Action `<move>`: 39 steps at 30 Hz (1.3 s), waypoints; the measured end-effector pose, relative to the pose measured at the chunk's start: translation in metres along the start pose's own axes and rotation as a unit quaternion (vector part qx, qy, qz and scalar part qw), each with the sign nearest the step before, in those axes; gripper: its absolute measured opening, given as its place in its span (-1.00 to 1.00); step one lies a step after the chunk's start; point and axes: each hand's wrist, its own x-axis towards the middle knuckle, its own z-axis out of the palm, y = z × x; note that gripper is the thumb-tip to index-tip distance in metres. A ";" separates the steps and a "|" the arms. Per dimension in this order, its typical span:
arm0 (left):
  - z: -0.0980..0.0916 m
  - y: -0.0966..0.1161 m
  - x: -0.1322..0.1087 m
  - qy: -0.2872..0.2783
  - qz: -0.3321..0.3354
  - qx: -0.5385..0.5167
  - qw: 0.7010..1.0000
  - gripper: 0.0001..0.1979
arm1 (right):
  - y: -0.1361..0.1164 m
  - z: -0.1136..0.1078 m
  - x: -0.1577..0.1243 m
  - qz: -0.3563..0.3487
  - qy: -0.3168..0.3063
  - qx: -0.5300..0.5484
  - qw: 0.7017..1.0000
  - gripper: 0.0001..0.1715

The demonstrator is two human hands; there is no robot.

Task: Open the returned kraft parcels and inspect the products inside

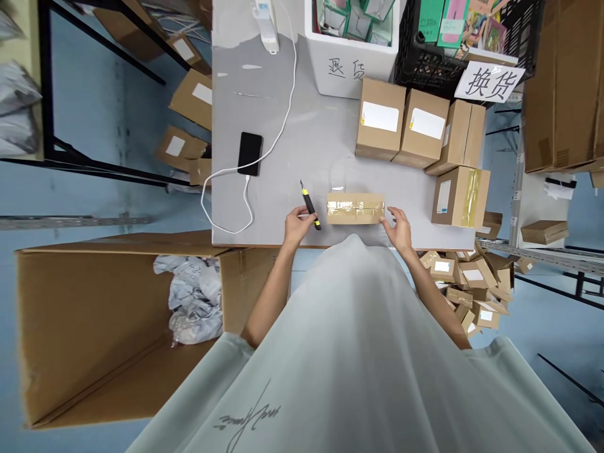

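Note:
A small cardboard box lies near the table's front edge, with clear tape across its upper face. My left hand is closed at the handle of a black and yellow utility knife, left of the box. The knife's blade end points away from me. At the box's right end is my right hand, its thumb and fingers apart. The thumb is close to the box's lower right corner; whether it touches is hard to tell.
A phone with a white cable lies left on the table. Several cardboard boxes stand right, before a white bin and black crate. A large open carton holding crumpled plastic is below left; boxes are piled below right.

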 end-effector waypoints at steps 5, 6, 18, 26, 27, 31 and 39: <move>0.019 0.045 -0.042 -0.174 0.057 -0.190 0.964 -0.28 | -0.056 0.028 -0.001 -0.020 -0.182 0.163 0.969 -0.06; 0.026 0.053 -0.048 -0.213 0.062 -0.200 0.954 -0.28 | -0.063 0.036 0.001 -0.024 -0.209 0.182 0.961 -0.03; 0.016 0.045 -0.018 -0.070 0.166 0.026 0.983 -0.31 | -0.060 0.036 -0.016 -0.026 -0.173 0.046 0.983 -0.28; 0.013 0.019 0.012 -0.137 0.181 0.061 0.972 -0.24 | -0.104 0.022 0.002 -0.143 -0.234 -0.336 0.901 -0.43; 0.015 0.016 0.011 -0.142 0.180 0.052 0.972 -0.23 | -0.112 0.022 0.005 -0.145 -0.243 -0.368 0.886 -0.42; 0.022 0.008 0.006 -0.142 0.180 0.020 0.973 -0.23 | -0.140 0.019 0.011 -0.166 -0.281 -0.440 0.837 -0.40; 0.026 0.007 0.009 -0.144 0.185 0.020 0.972 -0.21 | -0.167 0.014 0.015 -0.178 -0.306 -0.495 0.794 -0.40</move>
